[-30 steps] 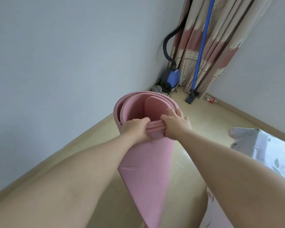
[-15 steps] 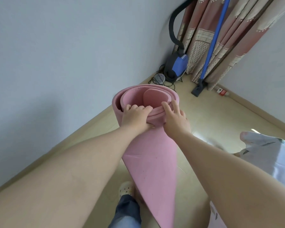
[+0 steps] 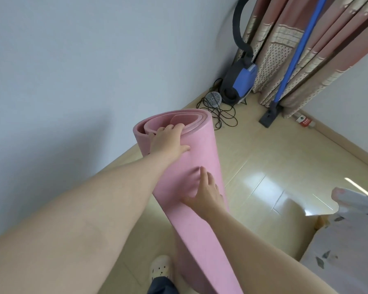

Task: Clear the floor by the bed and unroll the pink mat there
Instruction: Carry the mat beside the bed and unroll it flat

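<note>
The rolled pink foam mat [image 3: 202, 234] stood nearly upright just ahead, its long axis leaning away. The left hand [image 3: 168, 141] gripped its top rim, while the right hand [image 3: 204, 192] pressed flat and straight-fingered lower on its side. The floral-sheeted bed [image 3: 348, 240] lay to the right across bare beige floor [image 3: 274, 166], and the blue vacuum cleaner [image 3: 240, 81] with its black cord [image 3: 221, 111] sat well apart.

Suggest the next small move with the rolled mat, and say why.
Probably tip the pink mat down onto the floor beside the bed: it stands rolled on end, left hand gripping its top rim, right hand flat on its side.
</note>
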Motion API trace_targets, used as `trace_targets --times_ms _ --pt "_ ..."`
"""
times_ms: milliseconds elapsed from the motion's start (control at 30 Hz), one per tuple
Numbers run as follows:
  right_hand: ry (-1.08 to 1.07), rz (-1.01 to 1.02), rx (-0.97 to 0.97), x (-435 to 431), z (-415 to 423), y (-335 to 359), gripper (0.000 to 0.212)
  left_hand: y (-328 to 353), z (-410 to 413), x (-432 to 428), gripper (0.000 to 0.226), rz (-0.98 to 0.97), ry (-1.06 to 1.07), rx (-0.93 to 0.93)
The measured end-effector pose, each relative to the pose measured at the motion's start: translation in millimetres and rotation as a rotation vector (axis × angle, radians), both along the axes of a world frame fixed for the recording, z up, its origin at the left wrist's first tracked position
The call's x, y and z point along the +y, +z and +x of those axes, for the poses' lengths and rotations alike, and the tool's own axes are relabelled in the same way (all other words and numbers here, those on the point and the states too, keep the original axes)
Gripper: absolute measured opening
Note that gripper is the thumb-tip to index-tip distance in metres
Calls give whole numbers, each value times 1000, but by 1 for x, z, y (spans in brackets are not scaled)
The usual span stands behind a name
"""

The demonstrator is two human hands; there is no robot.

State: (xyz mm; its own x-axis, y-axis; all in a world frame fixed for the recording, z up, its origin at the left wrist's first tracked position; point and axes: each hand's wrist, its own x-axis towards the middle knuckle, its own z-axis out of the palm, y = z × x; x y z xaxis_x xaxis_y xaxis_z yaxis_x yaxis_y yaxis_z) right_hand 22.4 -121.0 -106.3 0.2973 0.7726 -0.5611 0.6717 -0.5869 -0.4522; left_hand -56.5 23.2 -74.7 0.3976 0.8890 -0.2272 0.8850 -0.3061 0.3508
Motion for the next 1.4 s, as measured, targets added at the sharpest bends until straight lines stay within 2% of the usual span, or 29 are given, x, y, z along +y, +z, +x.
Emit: trace_targets --times_ms 100,167,267,400,500,633,733,800,967,1067,1133,1167,1233,1267,1300,1367,1400 --pt "66 -115 -57 -9 -7 -31 116 -21 12 26 57 7 45 -31" --pt "87 -172 -134 -10 -7 -57 115 -40 17 46 58 11 69 -45" --pt "62 -224 -218 -1 -4 -93 97 -72 20 74 56 53 55 -61" --pt "62 -109 -316 14 -2 -130 66 -108 18 86 51 238 -16 -10" --pt "92 -78 -352 30 8 -151 45 -147 8 72 63 311 -5 70" --pt "133 -83 -304 51 9 -184 26 -213 -14 28 77 197 316 54" --pt "200 -104 -235 61 -9 -215 18 -253 -28 6 92 38 699 -103" --pt "253 -114 -203 60 -22 -239 22 -276 -34 -1 94 -28 879 -178" --pt "172 -175 -127 42 -24 -271 25 -317 -40 -20 92 20 873 -302" --pt "143 -208 -93 34 -25 -281 24 -325 -46 -41 98 29 946 -206" --pt "182 -236 -70 28 -29 -283 24 -328 -54 -53 105 -41 1099 -150" --pt "199 -246 -57 25 -31 -284 24 -328 -57 -55 109 -104 1219 -184" --pt "205 -251 -44 22 -34 -285 24 -331 -60 -57 103 -223 1463 -440" --pt "193 -247 -43 22 -36 -286 25 -332 -58 -60 89 -297 1507 -603" --pt "164 -237 -40 22 -37 -287 27 -333 -54 -64 72 -421 1474 -708" --pt "117 -202 -34 22 -38 -288 31 -336 -47 -72 46 -708 1311 -753" --pt "118 -183 -49 20 -38 -289 37 -335 -45 -72 35 -787 1260 -764"
